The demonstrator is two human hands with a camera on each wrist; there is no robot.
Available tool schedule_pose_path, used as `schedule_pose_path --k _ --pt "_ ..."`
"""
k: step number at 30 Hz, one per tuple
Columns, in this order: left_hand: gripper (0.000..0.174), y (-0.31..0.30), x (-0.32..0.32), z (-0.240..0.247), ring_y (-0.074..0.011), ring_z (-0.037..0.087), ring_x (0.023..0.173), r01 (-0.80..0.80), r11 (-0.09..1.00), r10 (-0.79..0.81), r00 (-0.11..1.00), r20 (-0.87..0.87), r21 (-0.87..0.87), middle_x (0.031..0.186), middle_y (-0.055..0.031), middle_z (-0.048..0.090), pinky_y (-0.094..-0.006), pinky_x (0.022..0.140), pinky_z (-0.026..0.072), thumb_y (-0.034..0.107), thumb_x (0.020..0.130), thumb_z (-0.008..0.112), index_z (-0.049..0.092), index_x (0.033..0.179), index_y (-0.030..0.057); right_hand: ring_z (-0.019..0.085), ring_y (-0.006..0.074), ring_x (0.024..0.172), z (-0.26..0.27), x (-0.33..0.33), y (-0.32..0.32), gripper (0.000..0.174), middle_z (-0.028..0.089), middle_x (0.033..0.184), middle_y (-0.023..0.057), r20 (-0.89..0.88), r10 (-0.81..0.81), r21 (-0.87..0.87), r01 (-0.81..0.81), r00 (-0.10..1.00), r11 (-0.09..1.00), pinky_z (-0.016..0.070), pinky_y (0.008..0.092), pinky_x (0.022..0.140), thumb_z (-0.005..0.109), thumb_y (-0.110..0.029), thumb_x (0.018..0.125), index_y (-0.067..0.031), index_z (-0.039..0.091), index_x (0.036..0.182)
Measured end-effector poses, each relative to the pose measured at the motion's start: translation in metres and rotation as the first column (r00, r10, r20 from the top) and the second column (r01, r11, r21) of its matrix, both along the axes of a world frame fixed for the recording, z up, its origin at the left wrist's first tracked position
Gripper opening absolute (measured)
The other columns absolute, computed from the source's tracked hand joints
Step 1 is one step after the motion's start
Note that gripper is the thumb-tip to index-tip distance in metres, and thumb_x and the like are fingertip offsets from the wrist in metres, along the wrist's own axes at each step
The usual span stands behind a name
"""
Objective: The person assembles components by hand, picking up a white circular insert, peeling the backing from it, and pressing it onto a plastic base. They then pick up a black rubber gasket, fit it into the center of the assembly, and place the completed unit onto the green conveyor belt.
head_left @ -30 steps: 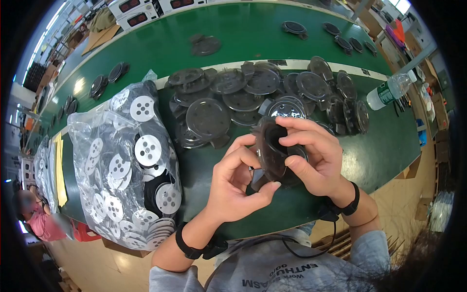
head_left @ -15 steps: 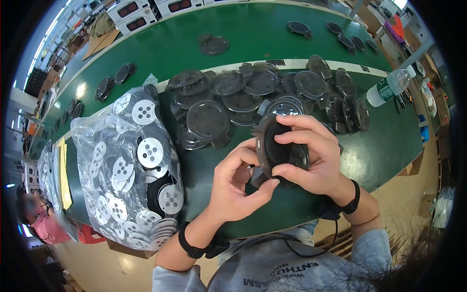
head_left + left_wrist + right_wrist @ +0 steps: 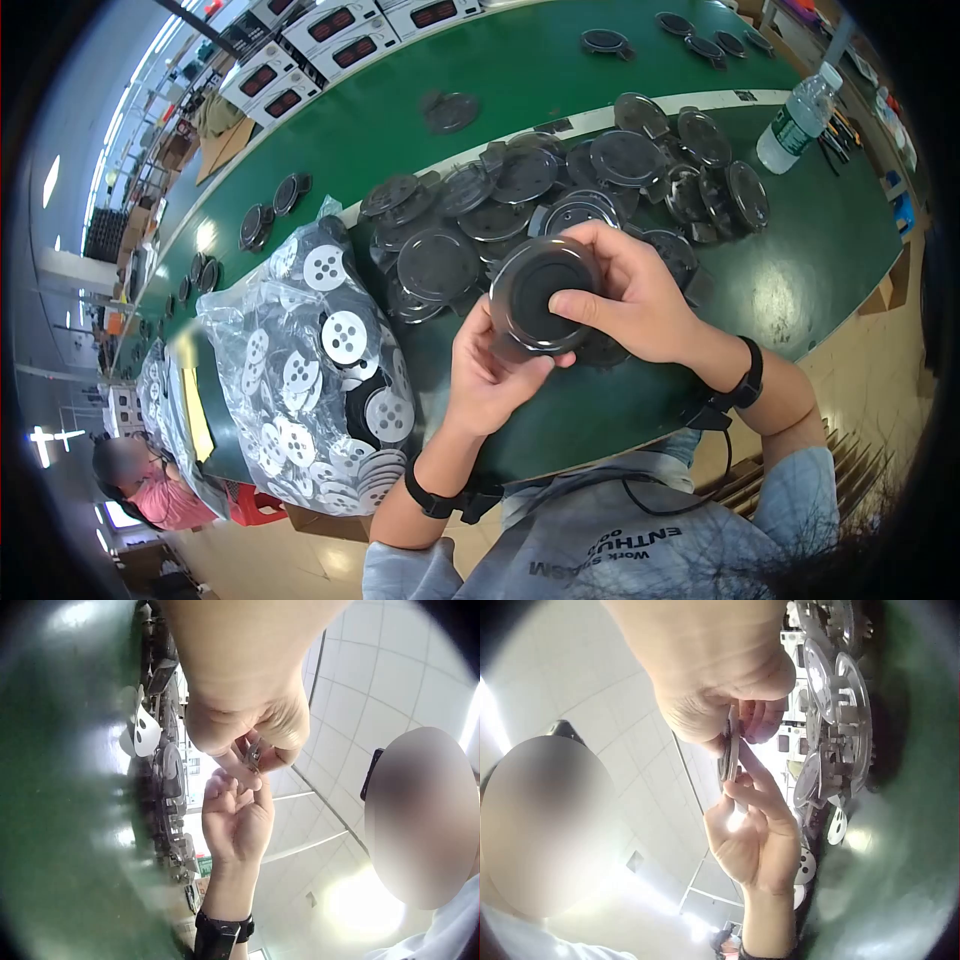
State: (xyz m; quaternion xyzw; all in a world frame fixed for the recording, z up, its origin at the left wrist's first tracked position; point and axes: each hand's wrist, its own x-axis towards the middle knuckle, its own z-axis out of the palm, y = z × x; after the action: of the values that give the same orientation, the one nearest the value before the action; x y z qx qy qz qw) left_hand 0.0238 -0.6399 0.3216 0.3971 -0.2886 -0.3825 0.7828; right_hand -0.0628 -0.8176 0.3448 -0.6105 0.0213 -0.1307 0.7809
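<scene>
A dark, round translucent part [image 3: 540,295] is held between both hands, its smooth round face toward the head camera. The left hand [image 3: 490,375] grips its lower left edge, thumb at the bottom rim. Across the upper right side lies the right hand [image 3: 635,295], its thumb pressed on the face and its fingers behind. In the right wrist view the part [image 3: 730,750] shows edge-on between the right hand [image 3: 720,690] and the left hand [image 3: 757,840]. The left wrist view shows the left hand [image 3: 244,712] above the right hand [image 3: 236,825], the part mostly hidden.
Similar dark parts [image 3: 438,265] are piled beyond the hands. A clear bag [image 3: 270,350] of white perforated discs stands at the left. A water bottle [image 3: 800,120] is at the right, boxes [image 3: 335,35] at the far edge. A person in pink [image 3: 170,495] is at the far left.
The held part has turned so that its smooth round face shows; the right thumb has moved onto that face. The head view has shifted, with the table scene tilted.
</scene>
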Motion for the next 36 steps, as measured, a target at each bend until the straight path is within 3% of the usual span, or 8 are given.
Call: schedule_pose_path --k 3,9,11,13,16,19,23,36 --pt "0.029 -0.003 -0.003 0.012 -0.0228 0.068 0.099 -0.025 0.988 0.054 0.981 -0.187 0.155 0.116 -0.0132 0.062 -0.0337 0.077 0.0633 0.0 0.094 0.061 0.05 0.121 -0.0029 0.063 0.0073 0.095 0.0 -0.002 -0.005 0.03 0.066 0.105 0.0039 0.004 0.038 -0.07 -0.037 0.999 0.997 0.0529 0.0248 0.078 0.071 -0.008 0.092 -0.0001 0.058 0.118" --pt "0.01 0.002 -0.004 0.003 -0.0128 0.065 0.077 -0.105 0.944 0.055 0.985 0.164 0.314 0.098 -0.0057 0.062 -0.0257 0.059 0.0578 0.008 0.097 0.062 0.055 0.101 0.0014 0.06 0.0038 0.081 0.025 -0.005 -0.007 0.018 0.066 0.089 0.0012 -0.366 -0.03 -0.171 -0.036 0.93 0.985 0.0504 0.0216 0.069 0.065 -0.015 0.096 -0.0005 0.063 0.107" --pt "0.029 0.008 0.003 0.011 -0.0114 0.064 0.083 -0.269 0.927 0.084 0.828 0.555 0.26 0.106 -0.0067 0.064 -0.0249 0.064 0.0509 0.009 0.09 0.072 0.061 0.115 0.0019 0.058 0.0037 0.076 0.006 0.003 -0.02 0.015 0.065 0.082 -0.0007 -0.064 -0.064 -0.15 0.053 0.996 0.987 0.0478 0.022 0.064 0.064 -0.015 0.094 -0.0013 0.066 0.1" --pt "0.034 0.03 0.007 0.058 -0.014 0.064 0.083 -0.506 0.83 0.071 0.514 0.855 0.235 0.112 -0.0085 0.065 -0.0269 0.068 0.0512 0.01 0.083 0.076 0.063 0.114 0.0024 0.061 0.0109 0.07 0.012 0.001 -0.046 0.014 0.067 0.081 0.002 -0.295 0.031 -0.377 -0.146 0.955 0.915 0.0482 0.0283 0.064 0.068 -0.013 0.089 -0.001 0.066 0.096" --pt "0.032 0.079 0.03 0.07 -0.0265 0.067 0.086 -0.837 0.529 0.015 0.173 0.985 0.139 0.102 -0.0114 0.069 -0.0351 0.071 0.0526 0.009 0.079 0.076 0.066 0.109 0.0052 0.063 0.0219 0.076 0.027 -0.001 -0.041 0.017 0.065 0.085 0.0081 -0.447 -0.086 -0.75 -0.321 0.89 0.578 0.0495 0.0344 0.072 0.071 -0.012 0.083 -0.0004 0.065 0.094" --pt "0.036 0.124 0.069 0.073 -0.0312 0.067 0.094 -0.927 0.335 -0.241 0.089 0.967 0.169 0.104 -0.0155 0.069 -0.0394 0.078 0.0533 0.011 0.076 0.079 0.065 0.108 0.0026 0.061 0.03 0.089 0.013 -0.005 -0.028 0.025 0.06 0.093 0.0124 -0.136 -0.189 -0.846 -0.015 0.972 0.533 0.0486 0.0381 0.081 0.074 -0.011 0.077 -0.0001 0.063 0.097" --pt "0.041 0.137 0.095 0.072 -0.0355 0.065 0.101 -0.862 0.41 -0.371 0.143 0.917 0.3 0.11 -0.0165 0.069 -0.0398 0.087 0.0522 0.017 0.071 0.084 0.068 0.106 0.0016 0.057 0.0318 0.102 0.009 -0.004 -0.02 0.031 0.057 0.104 0.0109 0.177 -0.3 -0.865 0.294 0.937 0.408 0.0466 0.0378 0.09 0.074 -0.012 0.079 -0.0016 0.06 0.105" --pt "0.012 0.166 0.099 0.101 -0.0351 0.067 0.093 -0.814 0.496 -0.366 0.12 0.923 0.303 0.101 -0.0145 0.071 -0.0401 0.082 0.0533 0.006 0.078 0.072 0.07 0.089 0.0018 0.057 0.0307 0.102 0.011 -0.006 -0.009 0.021 0.059 0.103 0.0105 0.188 -0.192 -0.793 0.264 0.963 0.549 0.0462 0.0387 0.089 0.071 -0.011 0.083 -0.0011 0.061 0.099"
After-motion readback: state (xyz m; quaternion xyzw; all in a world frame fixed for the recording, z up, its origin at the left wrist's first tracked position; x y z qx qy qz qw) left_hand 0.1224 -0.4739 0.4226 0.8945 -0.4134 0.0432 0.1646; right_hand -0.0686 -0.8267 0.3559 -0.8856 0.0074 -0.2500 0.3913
